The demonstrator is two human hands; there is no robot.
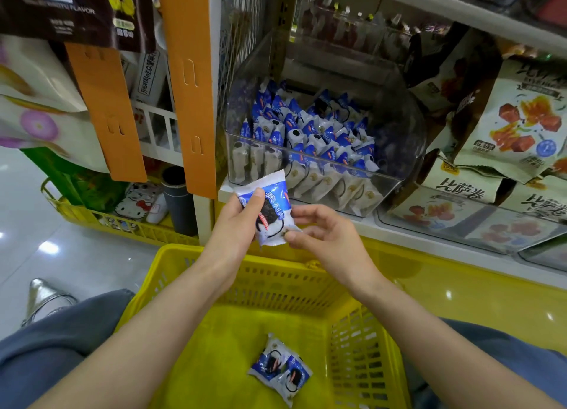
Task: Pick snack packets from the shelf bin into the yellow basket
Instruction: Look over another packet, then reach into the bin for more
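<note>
From the head view, I hold one blue-and-white snack packet in front of the shelf, just above the far rim of the yellow basket. My left hand grips it, thumb curled over the printed front and fingers behind. My right hand pinches the packet's lower right edge between thumb and fingertips. So both hands are closed on the same packet.

Just behind it, the clear shelf bin holds many more packets of the same kind, standing in packed rows. On the basket floor, near me, two packets lie flat and overlapping.

To the right of the bin, pale bags printed with red cubes lean on the shelf. To the left hang orange strips, and a second yellow basket sits on the glossy floor. My silver pointed shoe shows at the lower left.
</note>
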